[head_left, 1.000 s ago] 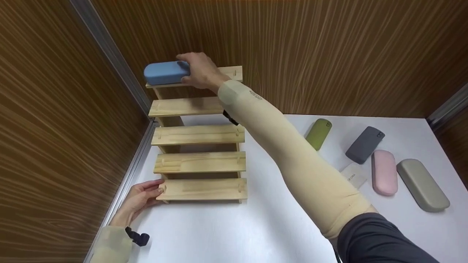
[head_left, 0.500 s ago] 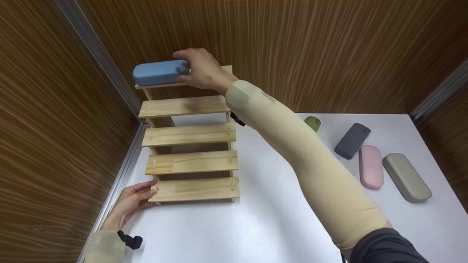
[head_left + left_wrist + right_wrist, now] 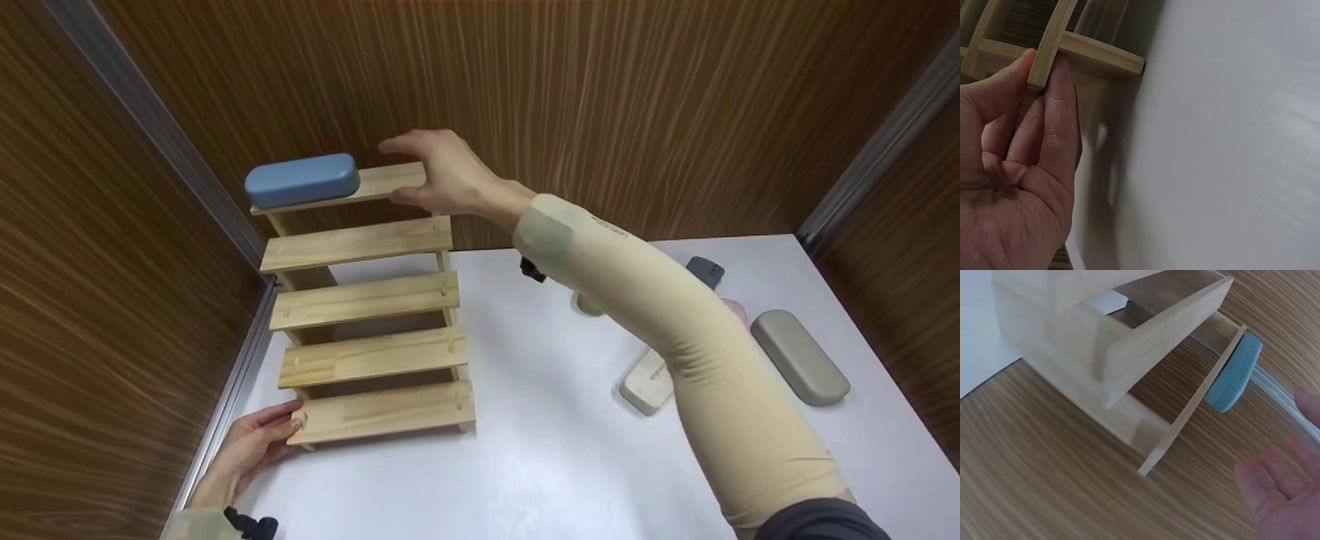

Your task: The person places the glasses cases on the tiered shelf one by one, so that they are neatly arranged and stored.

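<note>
A blue glasses case (image 3: 304, 180) lies on the left part of the top step of a tiered wooden rack (image 3: 365, 296). My right hand (image 3: 454, 172) hovers over the right end of that step, fingers spread and apart from the case. In the right wrist view the same blue case (image 3: 1235, 374) rests on the top board, and the right hand (image 3: 1292, 495) holds nothing. My left hand (image 3: 247, 446) grips the left end of the lowest step. Its thumb and fingers pinch the edge of the board (image 3: 1050, 48) in the left wrist view.
At right on the white table (image 3: 540, 450) lie a grey-beige case (image 3: 801, 358), a dark grey case (image 3: 705, 271) and a whitish case (image 3: 649, 382). The sleeved right arm partly covers a pink case (image 3: 737, 309) and a green case (image 3: 589, 304). Wood-grain walls (image 3: 600, 112) enclose the table.
My right hand has let go of the blue glasses case and drawn away to the right. The case stays on the top step. The left hand keeps its grip while the head view shifts.
</note>
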`<act>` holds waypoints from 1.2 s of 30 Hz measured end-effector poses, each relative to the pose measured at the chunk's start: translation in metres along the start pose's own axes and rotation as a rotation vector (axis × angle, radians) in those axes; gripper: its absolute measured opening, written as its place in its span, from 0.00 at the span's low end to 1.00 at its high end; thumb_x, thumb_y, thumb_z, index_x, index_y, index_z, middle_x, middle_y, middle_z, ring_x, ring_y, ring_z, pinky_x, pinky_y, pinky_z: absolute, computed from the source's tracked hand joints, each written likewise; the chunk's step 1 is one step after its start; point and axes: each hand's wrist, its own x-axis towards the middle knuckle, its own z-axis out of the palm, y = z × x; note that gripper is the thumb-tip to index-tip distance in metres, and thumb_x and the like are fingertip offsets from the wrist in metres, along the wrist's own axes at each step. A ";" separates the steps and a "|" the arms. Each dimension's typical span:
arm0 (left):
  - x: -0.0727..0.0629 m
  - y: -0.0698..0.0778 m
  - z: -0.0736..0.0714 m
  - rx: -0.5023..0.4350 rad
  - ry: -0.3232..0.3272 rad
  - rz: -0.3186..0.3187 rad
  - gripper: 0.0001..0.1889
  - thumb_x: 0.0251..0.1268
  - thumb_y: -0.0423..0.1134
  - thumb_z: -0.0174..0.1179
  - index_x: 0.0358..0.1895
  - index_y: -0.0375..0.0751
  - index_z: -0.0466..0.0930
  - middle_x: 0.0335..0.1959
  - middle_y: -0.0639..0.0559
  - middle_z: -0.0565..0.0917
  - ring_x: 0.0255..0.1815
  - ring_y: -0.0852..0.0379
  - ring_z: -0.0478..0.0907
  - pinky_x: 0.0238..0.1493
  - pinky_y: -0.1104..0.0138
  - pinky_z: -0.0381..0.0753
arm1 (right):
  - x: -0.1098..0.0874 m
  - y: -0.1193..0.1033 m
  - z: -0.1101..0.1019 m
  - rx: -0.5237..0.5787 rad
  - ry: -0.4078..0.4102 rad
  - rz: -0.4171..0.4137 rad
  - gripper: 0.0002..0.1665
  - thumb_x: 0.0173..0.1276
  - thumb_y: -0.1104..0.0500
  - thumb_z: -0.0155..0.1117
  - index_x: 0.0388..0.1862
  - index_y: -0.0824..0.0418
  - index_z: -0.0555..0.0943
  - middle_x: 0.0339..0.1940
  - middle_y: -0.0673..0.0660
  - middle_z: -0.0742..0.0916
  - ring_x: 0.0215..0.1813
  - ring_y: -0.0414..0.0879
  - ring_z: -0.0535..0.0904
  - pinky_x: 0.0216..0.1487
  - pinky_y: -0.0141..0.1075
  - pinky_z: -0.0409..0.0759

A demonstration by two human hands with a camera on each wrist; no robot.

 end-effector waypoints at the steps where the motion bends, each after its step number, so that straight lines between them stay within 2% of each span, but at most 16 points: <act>1: 0.001 0.000 -0.001 0.002 0.000 -0.004 0.18 0.80 0.28 0.67 0.50 0.62 0.94 0.45 0.62 0.95 0.46 0.62 0.93 0.52 0.69 0.96 | -0.005 0.004 0.000 0.009 0.004 -0.006 0.38 0.78 0.51 0.77 0.82 0.59 0.78 0.82 0.56 0.83 0.85 0.53 0.78 0.90 0.47 0.75; 4: 0.004 -0.001 -0.004 0.013 0.004 -0.013 0.18 0.80 0.28 0.67 0.48 0.63 0.94 0.44 0.63 0.94 0.46 0.63 0.93 0.52 0.70 0.96 | -0.020 0.019 0.002 0.024 0.006 -0.020 0.38 0.78 0.52 0.77 0.82 0.61 0.78 0.81 0.58 0.84 0.84 0.55 0.78 0.89 0.49 0.76; 9: 0.006 0.000 -0.008 0.022 0.001 -0.006 0.17 0.81 0.30 0.67 0.52 0.62 0.94 0.46 0.63 0.94 0.48 0.64 0.93 0.53 0.70 0.96 | -0.048 0.040 0.008 0.038 -0.008 -0.022 0.38 0.77 0.54 0.77 0.81 0.62 0.78 0.80 0.60 0.84 0.83 0.57 0.79 0.89 0.51 0.76; 16: 0.008 0.002 -0.010 0.007 0.027 -0.011 0.21 0.80 0.28 0.66 0.42 0.68 0.94 0.43 0.64 0.94 0.46 0.64 0.92 0.51 0.70 0.96 | -0.092 0.063 0.013 0.076 0.005 -0.039 0.37 0.75 0.56 0.79 0.79 0.64 0.80 0.78 0.62 0.86 0.81 0.59 0.81 0.87 0.53 0.78; 21: 0.008 0.006 -0.012 -0.005 0.043 -0.014 0.21 0.80 0.28 0.67 0.42 0.68 0.94 0.43 0.65 0.94 0.46 0.64 0.92 0.51 0.70 0.96 | -0.127 0.084 0.016 0.115 0.013 0.018 0.36 0.75 0.56 0.80 0.78 0.63 0.81 0.78 0.62 0.86 0.80 0.60 0.82 0.82 0.56 0.83; 28: 0.005 0.003 -0.011 -0.007 0.064 -0.027 0.24 0.80 0.27 0.66 0.39 0.70 0.93 0.42 0.66 0.95 0.44 0.65 0.92 0.51 0.71 0.96 | -0.179 0.121 0.026 0.156 0.020 0.106 0.35 0.73 0.58 0.81 0.77 0.63 0.82 0.77 0.64 0.87 0.79 0.63 0.83 0.75 0.62 0.88; 36: 0.008 0.005 -0.010 0.019 0.074 -0.020 0.21 0.80 0.28 0.67 0.43 0.69 0.94 0.43 0.64 0.94 0.45 0.65 0.92 0.51 0.72 0.95 | -0.232 0.158 0.034 0.194 0.054 0.215 0.34 0.72 0.62 0.82 0.75 0.64 0.84 0.74 0.66 0.88 0.76 0.66 0.83 0.77 0.65 0.85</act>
